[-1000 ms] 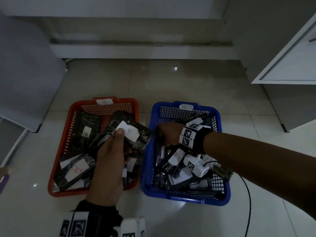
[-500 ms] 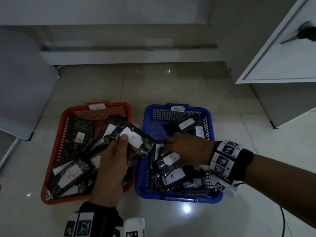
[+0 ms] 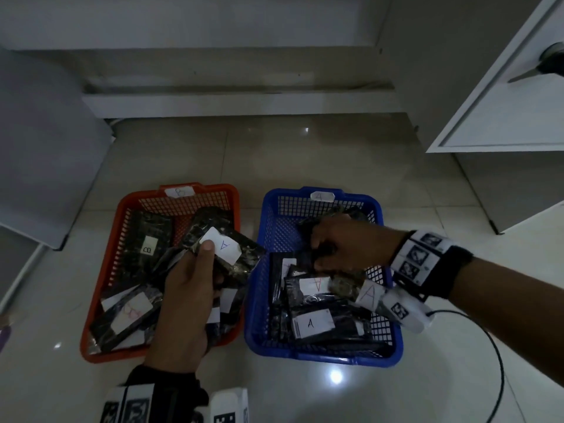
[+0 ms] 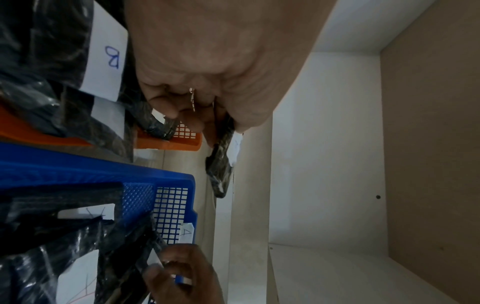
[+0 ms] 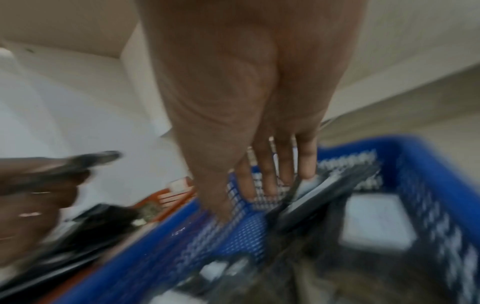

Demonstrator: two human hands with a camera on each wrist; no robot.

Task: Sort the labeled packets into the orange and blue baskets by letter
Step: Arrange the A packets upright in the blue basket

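Your left hand (image 3: 186, 297) hovers over the orange basket (image 3: 100, 270), which sits on the floor to the left. Its fingers (image 4: 187, 115) are curled under a dark packet labeled A (image 3: 227, 250) and the thumb presses on the white label from above, so the packet is pinched and lifted above the basket's right side, its far end reaching toward the gap between the baskets. Below it, more dark packets fill the orange basket; one on the far left carries a B label (image 3: 148, 246).

Your right hand (image 3: 345, 245) is over the far half of the blue basket (image 3: 259, 315), which sits just right of the orange one. The wrist view is blurred, but its fingers (image 5: 306, 162) look straight and slightly apart, pointing down at the far mesh wall; in the head view they lie on a dark packet there. I cannot tell whether they grip it. Packets labeled A (image 3: 311, 323) are piled in the near half. A paper tag marked A (image 3: 322, 196) sits on the blue basket's far rim.
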